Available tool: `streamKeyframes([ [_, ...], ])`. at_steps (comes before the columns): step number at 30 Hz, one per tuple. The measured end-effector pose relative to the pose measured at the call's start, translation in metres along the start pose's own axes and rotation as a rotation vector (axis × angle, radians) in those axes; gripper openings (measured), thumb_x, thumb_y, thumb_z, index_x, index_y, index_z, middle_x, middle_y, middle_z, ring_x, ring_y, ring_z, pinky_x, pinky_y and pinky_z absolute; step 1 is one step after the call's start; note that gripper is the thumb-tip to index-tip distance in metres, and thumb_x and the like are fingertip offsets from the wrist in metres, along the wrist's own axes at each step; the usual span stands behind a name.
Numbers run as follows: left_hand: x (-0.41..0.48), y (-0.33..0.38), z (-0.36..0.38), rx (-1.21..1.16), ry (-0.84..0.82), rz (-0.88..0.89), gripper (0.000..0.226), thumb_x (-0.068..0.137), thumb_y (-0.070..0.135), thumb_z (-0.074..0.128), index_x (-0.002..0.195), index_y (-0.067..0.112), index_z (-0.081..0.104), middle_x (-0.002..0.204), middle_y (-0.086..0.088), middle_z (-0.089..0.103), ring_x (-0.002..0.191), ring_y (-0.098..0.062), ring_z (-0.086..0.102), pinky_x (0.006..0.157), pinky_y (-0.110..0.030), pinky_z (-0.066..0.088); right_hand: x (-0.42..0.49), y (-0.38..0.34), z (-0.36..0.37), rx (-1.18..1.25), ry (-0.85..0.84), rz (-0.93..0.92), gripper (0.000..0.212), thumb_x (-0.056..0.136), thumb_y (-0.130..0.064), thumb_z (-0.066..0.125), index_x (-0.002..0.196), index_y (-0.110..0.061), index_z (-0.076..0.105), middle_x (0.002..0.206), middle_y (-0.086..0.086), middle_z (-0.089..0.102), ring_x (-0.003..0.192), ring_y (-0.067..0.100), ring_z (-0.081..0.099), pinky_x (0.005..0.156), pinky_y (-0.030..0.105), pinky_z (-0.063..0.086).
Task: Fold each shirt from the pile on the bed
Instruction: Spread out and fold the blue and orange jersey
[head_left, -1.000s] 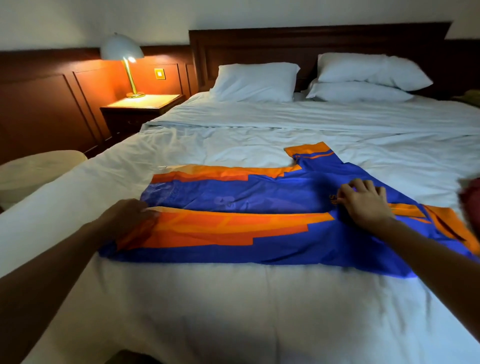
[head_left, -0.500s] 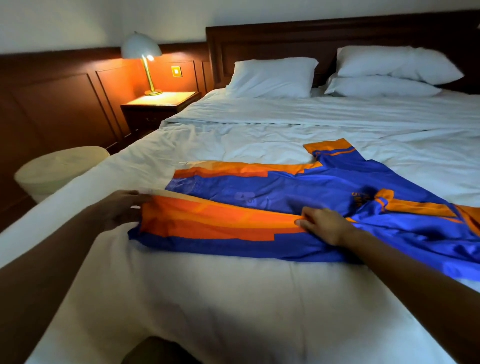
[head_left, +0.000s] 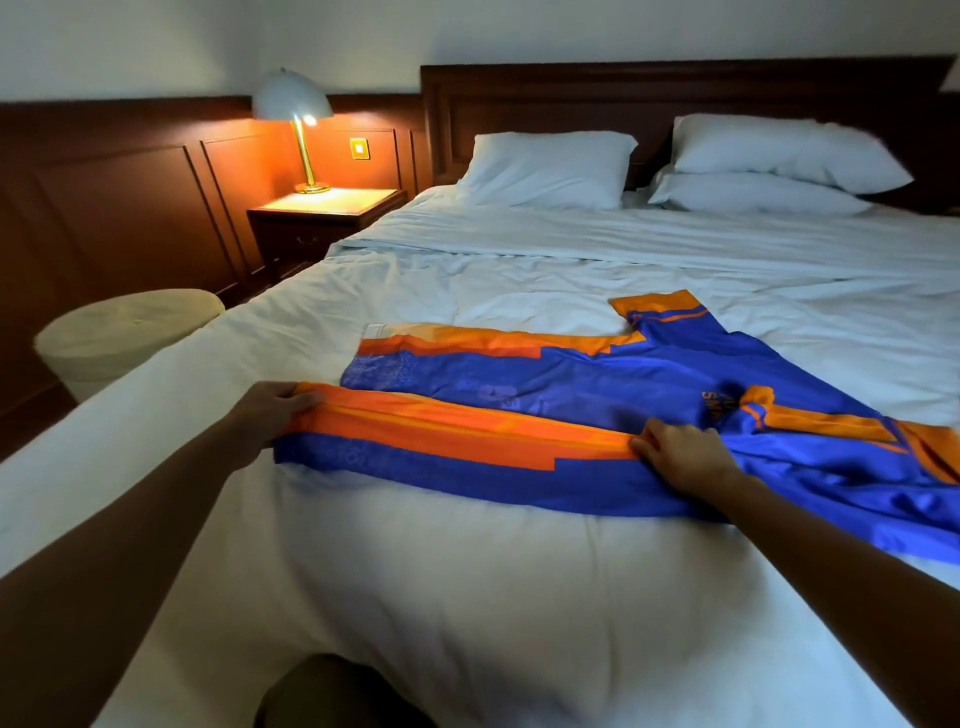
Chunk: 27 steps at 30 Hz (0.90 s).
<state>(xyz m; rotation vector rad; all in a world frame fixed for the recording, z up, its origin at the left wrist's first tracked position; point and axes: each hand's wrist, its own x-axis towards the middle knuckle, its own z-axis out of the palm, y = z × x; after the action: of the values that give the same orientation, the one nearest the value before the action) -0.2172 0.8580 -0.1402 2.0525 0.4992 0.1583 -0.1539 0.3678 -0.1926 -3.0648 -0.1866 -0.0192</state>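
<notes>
A blue and orange shirt (head_left: 571, 384) lies spread sideways on the white bed (head_left: 467, 597), its hem to the left and collar to the right. Its near side is folded over the body, showing an orange band. My left hand (head_left: 265, 415) pinches the folded edge at the hem corner. My right hand (head_left: 680, 452) grips the same folded edge further right, near the chest. One sleeve sticks out toward the headboard, the other lies crumpled at the far right. No pile of shirts is in view.
Three white pillows (head_left: 550, 169) rest against the dark wooden headboard. A lit lamp (head_left: 296, 119) stands on a nightstand (head_left: 327, 208) at the left. A round cream stool (head_left: 124, 332) sits beside the bed's left edge. My knee (head_left: 332, 691) touches the bed's foot.
My right hand slid left from the collar to the folded edge. Both hands have drawn the near side of the shirt over its body; the view turned left.
</notes>
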Motion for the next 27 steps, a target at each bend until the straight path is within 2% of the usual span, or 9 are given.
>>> streamKeyframes([
  [3, -0.010, 0.000, -0.017, 0.097, -0.104, 0.025, 0.035, 0.090, 0.037, 0.073, 0.114, 0.013, 0.065, 0.115, -0.011, 0.063, 0.104, -0.031, 0.058, 0.080, -0.043, 0.053, -0.001, 0.006, 0.005, -0.048, 0.044, 0.018, 0.029, 0.102, -0.047, 0.038, 0.101, -0.020, 0.050, 0.117, 0.013, 0.066, 0.113, 0.032, 0.059, 0.095, 0.043, 0.036],
  [5, -0.020, 0.000, -0.024, 0.388, -0.301, -0.006, 0.049, 0.078, 0.046, 0.082, 0.104, 0.007, 0.068, 0.103, -0.013, 0.068, 0.091, -0.030, 0.063, 0.070, -0.034, 0.052, -0.001, 0.008, 0.008, -0.044, 0.081, 0.013, 0.032, 0.101, -0.046, 0.041, 0.106, -0.016, 0.054, 0.116, 0.013, 0.066, 0.111, 0.032, 0.060, 0.094, 0.043, 0.038],
  [7, -0.022, -0.004, -0.026, 0.495, -0.320, 0.044, 0.047, 0.076, 0.040, 0.085, 0.095, -0.001, 0.070, 0.094, -0.021, 0.070, 0.080, -0.028, 0.064, 0.065, -0.030, 0.050, -0.001, 0.007, 0.010, -0.024, 0.101, 0.003, 0.033, 0.100, -0.046, 0.044, 0.107, -0.015, 0.055, 0.115, 0.013, 0.065, 0.111, 0.033, 0.059, 0.093, 0.043, 0.041],
  [13, -0.008, -0.037, -0.039, -0.320, -0.261, 0.015, 0.034, 0.103, 0.005, 0.045, 0.135, -0.002, 0.054, 0.131, -0.020, 0.063, 0.111, -0.028, 0.067, 0.078, -0.034, 0.062, -0.012, 0.013, 0.015, -0.008, 0.098, 0.023, 0.038, 0.098, -0.051, 0.046, 0.115, -0.018, 0.056, 0.125, 0.011, 0.053, 0.119, 0.033, 0.045, 0.101, 0.046, 0.031],
  [17, -0.012, -0.023, -0.033, -0.087, -0.276, -0.002, 0.031, 0.072, -0.015, 0.078, 0.099, -0.005, 0.067, 0.090, -0.020, 0.071, 0.091, -0.038, 0.068, 0.068, -0.014, 0.052, -0.020, 0.018, 0.016, 0.084, 0.111, 0.004, 0.046, 0.096, -0.055, 0.048, 0.130, -0.024, 0.054, 0.138, 0.009, 0.045, 0.130, 0.031, 0.038, 0.111, 0.048, 0.022],
  [20, -0.022, -0.013, -0.021, 0.200, -0.154, -0.133, 0.012, 0.092, 0.011, 0.067, 0.101, 0.003, 0.064, 0.093, -0.018, 0.065, 0.087, -0.034, 0.063, 0.072, -0.035, 0.049, -0.025, 0.024, 0.009, 0.096, 0.004, -0.019, 0.072, 0.088, -0.071, 0.028, 0.150, -0.034, 0.034, 0.158, 0.006, 0.025, 0.148, 0.025, 0.017, 0.119, 0.045, 0.007],
  [22, -0.021, -0.008, -0.014, 0.316, -0.105, -0.265, 0.035, 0.101, 0.033, 0.053, 0.120, 0.004, 0.055, 0.114, -0.021, 0.062, 0.096, -0.035, 0.059, 0.082, -0.041, 0.046, -0.028, 0.026, 0.004, 0.106, -0.031, -0.037, 0.088, 0.075, -0.076, 0.014, 0.154, -0.037, 0.023, 0.164, 0.002, 0.014, 0.152, 0.022, 0.005, 0.120, 0.043, 0.001],
  [24, -0.012, -0.006, -0.003, 0.295, -0.034, -0.204, 0.061, 0.096, 0.051, 0.058, 0.132, 0.003, 0.050, 0.128, -0.022, 0.057, 0.109, -0.038, 0.055, 0.091, -0.045, 0.048, -0.031, 0.030, 0.002, 0.113, -0.053, -0.045, 0.098, 0.067, -0.080, 0.006, 0.156, -0.038, 0.016, 0.166, 0.001, 0.008, 0.153, 0.021, -0.001, 0.121, 0.042, -0.001],
  [27, -0.004, 0.002, 0.021, 0.184, 0.085, -0.139, 0.073, 0.086, 0.051, 0.072, 0.137, 0.003, 0.052, 0.136, -0.021, 0.054, 0.122, -0.039, 0.052, 0.102, -0.047, 0.045, -0.035, 0.037, 0.009, 0.093, -0.103, -0.042, 0.100, 0.067, -0.082, 0.001, 0.156, -0.037, 0.005, 0.166, -0.001, 0.003, 0.153, 0.020, -0.004, 0.121, 0.042, -0.002],
])
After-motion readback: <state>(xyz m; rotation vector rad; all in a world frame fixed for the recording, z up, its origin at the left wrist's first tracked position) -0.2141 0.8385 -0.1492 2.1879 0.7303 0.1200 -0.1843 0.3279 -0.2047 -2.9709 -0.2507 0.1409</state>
